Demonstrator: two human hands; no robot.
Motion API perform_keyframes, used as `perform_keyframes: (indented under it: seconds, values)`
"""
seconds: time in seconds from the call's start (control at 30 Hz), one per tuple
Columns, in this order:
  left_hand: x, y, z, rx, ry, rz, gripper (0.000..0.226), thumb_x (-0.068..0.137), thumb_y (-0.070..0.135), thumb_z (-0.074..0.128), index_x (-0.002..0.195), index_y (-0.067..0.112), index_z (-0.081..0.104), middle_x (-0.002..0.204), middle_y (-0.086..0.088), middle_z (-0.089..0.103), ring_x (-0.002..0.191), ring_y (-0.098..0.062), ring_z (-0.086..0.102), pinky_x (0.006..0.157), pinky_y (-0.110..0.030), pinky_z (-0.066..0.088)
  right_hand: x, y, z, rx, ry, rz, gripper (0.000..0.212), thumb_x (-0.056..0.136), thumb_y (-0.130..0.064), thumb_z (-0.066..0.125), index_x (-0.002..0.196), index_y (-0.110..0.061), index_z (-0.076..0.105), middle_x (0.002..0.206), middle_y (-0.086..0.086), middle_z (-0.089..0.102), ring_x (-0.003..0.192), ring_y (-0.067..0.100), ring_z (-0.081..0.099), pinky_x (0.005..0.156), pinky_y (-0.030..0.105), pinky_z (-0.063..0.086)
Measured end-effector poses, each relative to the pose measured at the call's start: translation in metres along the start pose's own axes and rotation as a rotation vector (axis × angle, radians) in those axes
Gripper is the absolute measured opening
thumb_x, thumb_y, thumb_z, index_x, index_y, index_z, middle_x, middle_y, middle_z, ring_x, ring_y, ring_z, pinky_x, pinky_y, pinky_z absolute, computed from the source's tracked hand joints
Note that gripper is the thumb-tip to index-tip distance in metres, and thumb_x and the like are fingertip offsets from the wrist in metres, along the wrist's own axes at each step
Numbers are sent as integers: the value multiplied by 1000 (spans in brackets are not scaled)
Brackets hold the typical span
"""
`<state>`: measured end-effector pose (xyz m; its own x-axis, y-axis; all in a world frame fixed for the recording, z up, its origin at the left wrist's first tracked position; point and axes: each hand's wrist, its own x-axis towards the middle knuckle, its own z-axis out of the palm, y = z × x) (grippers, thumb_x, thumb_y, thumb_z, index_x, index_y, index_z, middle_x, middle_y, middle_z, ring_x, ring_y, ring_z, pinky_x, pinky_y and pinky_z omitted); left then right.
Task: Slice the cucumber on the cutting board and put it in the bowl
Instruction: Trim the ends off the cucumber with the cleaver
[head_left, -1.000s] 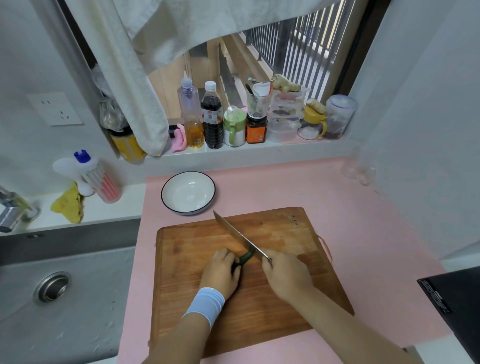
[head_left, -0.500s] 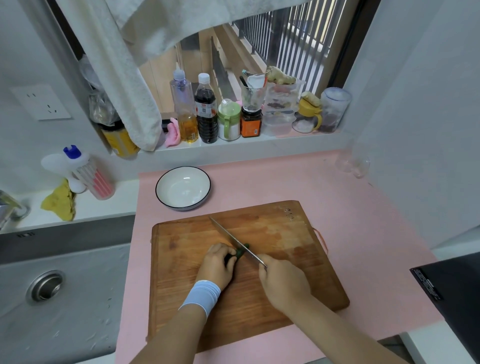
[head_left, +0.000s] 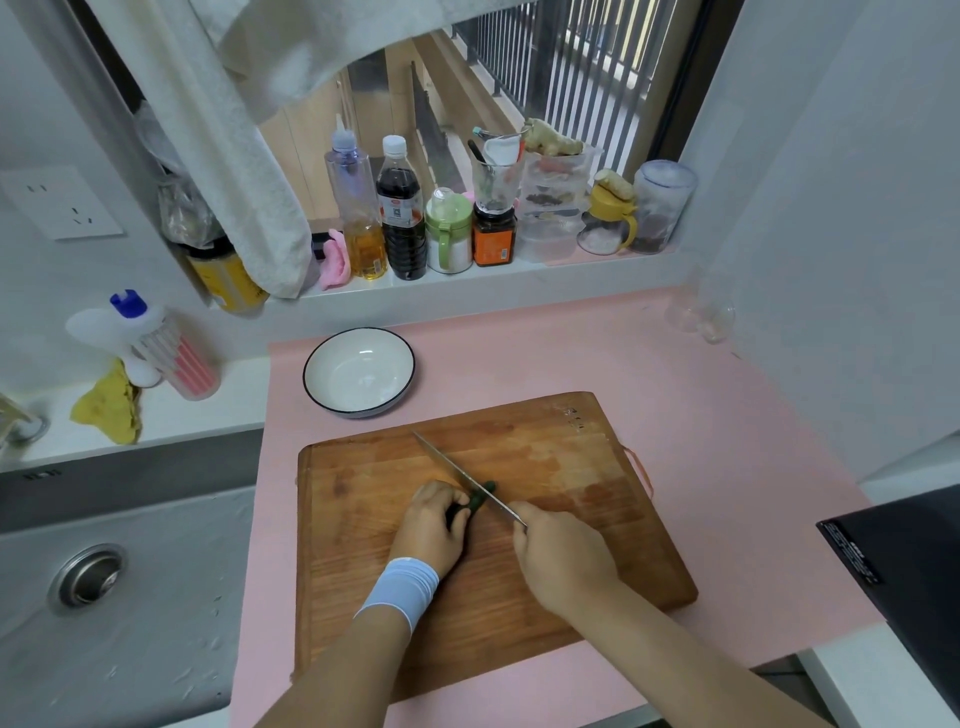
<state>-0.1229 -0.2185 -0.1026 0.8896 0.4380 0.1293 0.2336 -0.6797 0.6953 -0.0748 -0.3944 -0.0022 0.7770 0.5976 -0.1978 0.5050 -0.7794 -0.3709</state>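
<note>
A small dark green cucumber (head_left: 480, 498) lies on the wooden cutting board (head_left: 571, 467), mostly hidden under my left hand (head_left: 434, 525), whose fingers curl over it and hold it down. My right hand (head_left: 563, 558) grips the handle of a knife (head_left: 462, 475); the blade runs up and to the left and crosses the cucumber near its free end. A white bowl with a dark rim (head_left: 358, 371) stands just beyond the board's far left corner, with nothing in it.
A steel sink (head_left: 104, 571) lies to the left of the pink mat (head_left: 675, 374). Bottles and jars (head_left: 452, 228) crowd the window sill behind. A black appliance (head_left: 909, 561) sits at the right edge. A hanging towel (head_left: 223, 156) drapes over the sill.
The knife blade has come down from a raised tilt onto the cucumber. Both hands stay at the same place on the board; the camera view shifted slightly.
</note>
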Motion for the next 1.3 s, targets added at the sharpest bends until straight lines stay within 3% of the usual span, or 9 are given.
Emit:
perform_keyframes:
  seconds: [0.27, 0.53, 0.67, 0.83, 1.0, 1.13, 1.3]
  values:
    - [1, -1, 1, 16, 2, 20, 13, 80, 6, 72, 87, 16, 67, 89, 13, 56, 87, -3, 50, 84, 0, 33, 15, -1, -3, 83, -109, 47, 26, 106, -32, 34, 97, -26, 58, 79, -6, 62, 71, 16, 59, 63, 33, 46]
    - [1, -1, 1, 4, 5, 31, 13, 80, 6, 72, 87, 16, 68, 90, 12, 57, 88, -4, 52, 85, 0, 33, 25, 6, 4, 153, -177, 73, 25, 106, -31, 36, 97, -24, 59, 81, -4, 64, 72, 16, 61, 66, 35, 51]
    - [0, -3, 2, -3, 21, 30, 13, 80, 5, 73, 87, 15, 68, 90, 13, 56, 88, -5, 52, 86, -1, 34, 29, 3, 18, 161, -155, 70, 23, 105, -31, 36, 100, -24, 58, 78, -5, 62, 69, 19, 59, 60, 32, 43]
    - [0, -2, 3, 11, 15, 16, 13, 79, 5, 73, 87, 15, 68, 90, 12, 56, 89, -6, 51, 86, 1, 31, 32, 6, 15, 201, -189, 103, 26, 103, -33, 37, 93, -26, 60, 79, -4, 65, 69, 19, 60, 59, 32, 43]
    - [5, 2, -4, -1, -73, -81, 10, 84, 17, 69, 87, 23, 61, 91, 15, 53, 90, -6, 50, 84, -16, 41, 36, 17, -13, 363, -248, 103, 36, 104, -35, 38, 74, -24, 54, 68, -5, 58, 58, 15, 50, 58, 32, 39]
    - [24, 11, -1, 24, -42, -164, 11, 85, 25, 67, 93, 26, 60, 100, 10, 55, 101, -13, 50, 91, -23, 41, 41, 24, -35, 442, -161, 119, 36, 105, -31, 39, 71, -23, 49, 63, -5, 49, 54, 14, 43, 55, 30, 33]
    - [55, 32, 15, 238, -164, -202, 33, 88, 41, 60, 117, 24, 62, 115, 2, 53, 113, -18, 47, 101, -34, 41, 55, 36, -39, 386, -36, 173, 36, 103, -34, 40, 76, -21, 59, 70, -2, 62, 63, 17, 59, 57, 30, 46]
